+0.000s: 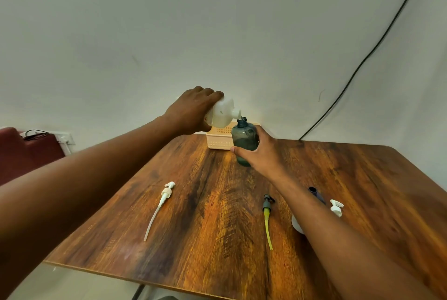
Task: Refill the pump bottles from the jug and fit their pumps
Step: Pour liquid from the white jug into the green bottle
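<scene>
Two bare forearms fill the foreground, reaching out over the wooden worktop [217,215]. Using the dark teal bottle [244,137] as the landmark: it stands upright toward the far edge of the worktop, its neck uncapped, and the right hand [260,154] wraps around its lower half from the right, thumb across the front. Just left of and above that bottle, the left hand [193,111] grips the white jug [223,113] from above, fingers curled over its body. That jug is tipped on its side, spout pointing right and sitting right at the bottle's mouth; whether liquid runs cannot be made out. Directly behind the bottle, touching the wall, sits a cream slotted basket [219,140].

Nearer than the bottle and to its left, a white pump [167,193] lies flat, its long clear tube trailing toward the near edge. Nearer and almost straight below the bottle, a grey pump [267,203] with a yellow tube lies flat too. Right of that, beyond the right forearm, a white pump head [336,206] shows on a white bottle [296,224] mostly hidden by the arm, with a dark open-necked bottle [315,193] just behind it.
</scene>
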